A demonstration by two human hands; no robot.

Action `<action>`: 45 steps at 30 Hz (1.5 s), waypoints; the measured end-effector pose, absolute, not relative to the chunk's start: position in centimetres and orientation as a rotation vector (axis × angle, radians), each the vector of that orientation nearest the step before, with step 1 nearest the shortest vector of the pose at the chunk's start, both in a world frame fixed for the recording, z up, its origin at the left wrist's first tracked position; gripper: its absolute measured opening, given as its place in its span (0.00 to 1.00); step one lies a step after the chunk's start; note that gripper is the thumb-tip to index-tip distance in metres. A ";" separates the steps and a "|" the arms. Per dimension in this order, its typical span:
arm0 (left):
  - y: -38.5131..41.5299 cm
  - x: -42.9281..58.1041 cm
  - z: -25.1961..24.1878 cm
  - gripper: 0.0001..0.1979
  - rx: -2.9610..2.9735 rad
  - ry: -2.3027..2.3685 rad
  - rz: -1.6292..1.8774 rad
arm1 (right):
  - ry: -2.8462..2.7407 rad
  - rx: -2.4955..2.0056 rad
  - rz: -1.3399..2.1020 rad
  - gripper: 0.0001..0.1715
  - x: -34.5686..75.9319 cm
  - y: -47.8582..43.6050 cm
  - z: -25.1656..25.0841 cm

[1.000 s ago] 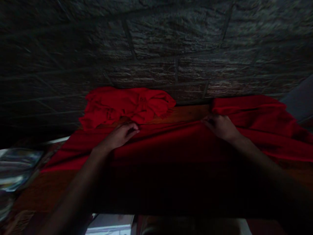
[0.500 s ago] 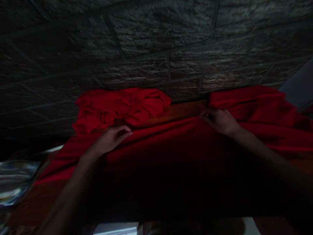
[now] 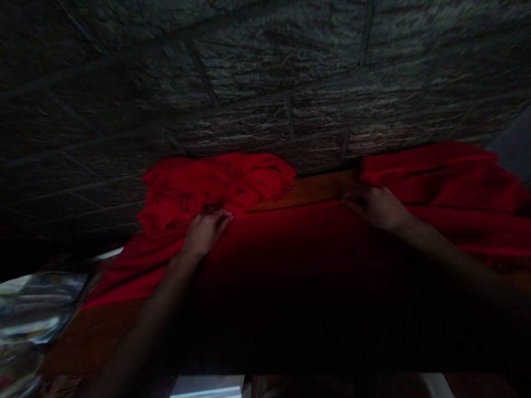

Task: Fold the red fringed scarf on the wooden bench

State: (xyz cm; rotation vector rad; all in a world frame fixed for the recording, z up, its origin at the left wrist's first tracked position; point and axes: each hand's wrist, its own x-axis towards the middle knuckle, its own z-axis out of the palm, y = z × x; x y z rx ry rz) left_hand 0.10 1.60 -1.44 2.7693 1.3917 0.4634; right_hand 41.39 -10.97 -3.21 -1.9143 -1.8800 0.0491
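A long red cloth (image 3: pixel 286 237) lies spread across a wooden surface, its far edge running between my two hands. My left hand (image 3: pixel 206 228) pinches that edge on the left, thumb and fingers together. On the right, my right hand (image 3: pixel 373 205) grips the same edge with its fingers closed; its fingertips are dim. Just beyond my left hand sits a crumpled bunch of red cloth (image 3: pixel 215 182). Another folded heap of red cloth (image 3: pixel 431 171) lies beyond and to the right of my right hand. The near part of the spread cloth is lost in dark shadow.
A rough block wall (image 3: pixel 265 94) rises right behind the wooden surface (image 3: pixel 319 188). Shiny plastic-like packets (image 3: pixel 37 309) lie at the left. A white box-like object (image 3: pixel 207 386) shows at the bottom edge. A pale panel (image 3: pixel 516 141) stands at the far right.
My left hand has moved a little right and forward, its pinch now closed on the cloth's edge. The edge between the hands looks flatter. My right hand stays nearly in place.
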 end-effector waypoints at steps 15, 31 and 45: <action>1.7 0.1 -1.9 0.15 2.824 1.484 0.452 | -2.005 -1.708 0.038 0.11 41.5 -11.0 -3.2; 2.1 0.1 -2.1 0.13 2.700 1.361 0.561 | -1.972 -1.710 0.003 0.12 41.3 -10.1 -3.1; 2.4 0.4 -1.9 0.16 2.741 1.423 0.520 | -1.919 -1.845 0.021 0.11 41.3 -9.6 -3.3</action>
